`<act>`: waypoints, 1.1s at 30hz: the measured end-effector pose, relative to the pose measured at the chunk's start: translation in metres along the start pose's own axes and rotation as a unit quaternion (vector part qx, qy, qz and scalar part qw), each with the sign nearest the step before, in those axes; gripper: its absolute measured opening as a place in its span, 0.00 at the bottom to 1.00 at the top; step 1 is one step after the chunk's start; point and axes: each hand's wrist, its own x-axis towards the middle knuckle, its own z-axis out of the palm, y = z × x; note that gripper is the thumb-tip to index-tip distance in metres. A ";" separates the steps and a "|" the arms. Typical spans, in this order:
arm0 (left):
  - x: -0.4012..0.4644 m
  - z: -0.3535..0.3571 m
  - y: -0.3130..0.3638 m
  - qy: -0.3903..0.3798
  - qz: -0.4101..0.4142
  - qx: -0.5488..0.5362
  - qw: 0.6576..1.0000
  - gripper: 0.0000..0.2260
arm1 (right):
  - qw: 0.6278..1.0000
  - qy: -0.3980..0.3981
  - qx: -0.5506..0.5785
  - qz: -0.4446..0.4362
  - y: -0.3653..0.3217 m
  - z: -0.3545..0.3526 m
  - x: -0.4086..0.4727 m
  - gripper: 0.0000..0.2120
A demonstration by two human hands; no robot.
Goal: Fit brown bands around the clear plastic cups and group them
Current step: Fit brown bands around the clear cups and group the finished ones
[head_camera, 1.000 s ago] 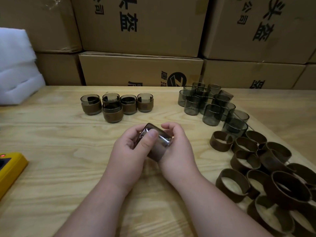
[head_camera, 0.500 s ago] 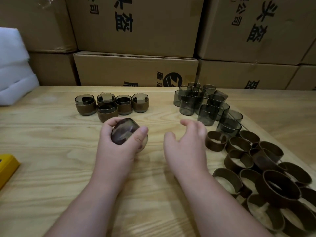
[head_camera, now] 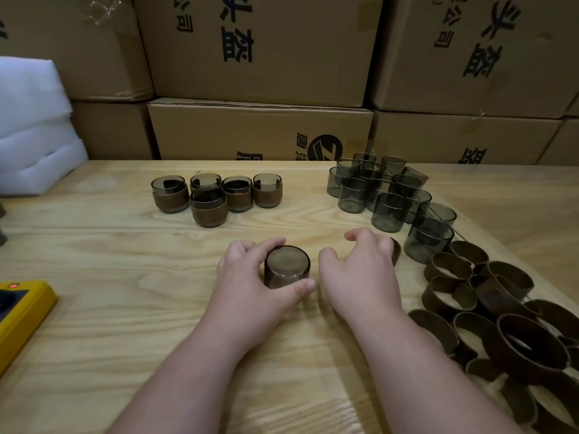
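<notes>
Five banded cups (head_camera: 216, 195) grouped far-centre on wooden table (head_camera: 94, 252) | left hand (head_camera: 250, 286) grips smoky cup (head_camera: 286, 266), base up, mid-table | right hand (head_camera: 360, 270) loosely curled, holding nothing, just beside | bare cups (head_camera: 385, 192) far right | brown bands (head_camera: 501, 308) heaped near right.

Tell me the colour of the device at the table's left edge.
Yellow device, with a small red light; head view.

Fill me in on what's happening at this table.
A person is fitting brown bands onto smoky clear cups. The left hand has a grip on one cup, its base facing the camera. The right hand hangs open beside it. Five banded cups stand grouped; bare cups and loose bands wait at right.
</notes>
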 end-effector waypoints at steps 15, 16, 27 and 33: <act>0.001 0.001 -0.003 0.026 -0.001 -0.131 0.991 0.31 | 0.997 0.026 -0.012 -0.066 0.003 0.009 0.000 0.20; 0.001 0.001 -0.003 0.032 -0.005 -0.147 0.989 0.28 | 0.997 0.025 -0.008 -0.069 0.004 0.009 0.001 0.19; -0.002 -0.006 0.007 0.086 0.042 -0.197 0.976 0.20 | 0.948 0.074 0.140 -0.275 -0.012 0.006 -0.013 0.09; 0.000 -0.005 0.004 0.074 0.057 -0.198 0.976 0.22 | 0.906 0.019 0.106 -0.410 -0.018 0.004 -0.018 0.09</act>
